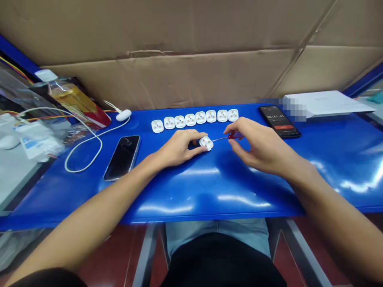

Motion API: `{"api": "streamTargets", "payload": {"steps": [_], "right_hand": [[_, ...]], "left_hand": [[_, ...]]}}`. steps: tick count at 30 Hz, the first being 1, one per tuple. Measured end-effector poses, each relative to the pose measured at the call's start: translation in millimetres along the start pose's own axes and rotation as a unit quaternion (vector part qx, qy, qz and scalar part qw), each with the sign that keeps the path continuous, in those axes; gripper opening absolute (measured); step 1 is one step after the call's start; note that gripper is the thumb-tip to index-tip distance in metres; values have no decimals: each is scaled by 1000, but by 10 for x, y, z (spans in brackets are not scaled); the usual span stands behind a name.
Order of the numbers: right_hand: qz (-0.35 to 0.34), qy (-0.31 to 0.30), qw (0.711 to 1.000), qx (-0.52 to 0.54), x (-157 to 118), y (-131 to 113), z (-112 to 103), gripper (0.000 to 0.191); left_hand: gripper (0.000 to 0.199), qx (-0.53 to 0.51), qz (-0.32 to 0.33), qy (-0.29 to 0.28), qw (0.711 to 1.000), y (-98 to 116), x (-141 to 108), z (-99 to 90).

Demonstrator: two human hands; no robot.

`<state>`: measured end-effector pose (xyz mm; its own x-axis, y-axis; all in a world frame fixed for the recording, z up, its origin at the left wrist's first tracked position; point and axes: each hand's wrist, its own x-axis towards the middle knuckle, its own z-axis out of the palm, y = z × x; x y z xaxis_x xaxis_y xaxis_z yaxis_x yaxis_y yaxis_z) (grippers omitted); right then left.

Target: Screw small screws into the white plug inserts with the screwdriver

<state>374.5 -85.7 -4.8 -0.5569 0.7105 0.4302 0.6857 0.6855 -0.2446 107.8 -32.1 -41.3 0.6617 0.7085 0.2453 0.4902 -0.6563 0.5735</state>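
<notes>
My left hand (179,148) rests on the blue table (209,191) and pinches a small white plastic plug housing (206,142) at its fingertips. My right hand (257,145) holds a red-handled screwdriver (231,136) between thumb and fingers. Its thin metal shaft reaches left, and its tip meets the housing. Behind my hands, several similar white plug housings (200,117) stand in a neat row across the table. Each shows a round centre with small metal parts.
A smartphone showing a timer (279,121) lies at the right, and a dark smartphone (122,157) at the left. A white cable (89,135) loops near a white plug (123,115). Further left are plastic packets (37,139) and a bottle (72,101). Cardboard (179,52) stands behind the table.
</notes>
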Motion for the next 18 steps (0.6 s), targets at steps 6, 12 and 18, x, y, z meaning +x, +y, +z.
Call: {"api": "streamTargets", "payload": {"steps": [6,12,18], "right_hand": [[49,38,998,-30,-3,-13,25,16],[15,47,999,16,7,-43,22,19],[71,59,995,-38,-14,-17,40,14]], "left_hand": [[42,16,12,-11,1000,5,1,-10],[44,13,13,-11,1000,7,0,-9],[45,20,18,-15,1000,12,-6,-15]]}}
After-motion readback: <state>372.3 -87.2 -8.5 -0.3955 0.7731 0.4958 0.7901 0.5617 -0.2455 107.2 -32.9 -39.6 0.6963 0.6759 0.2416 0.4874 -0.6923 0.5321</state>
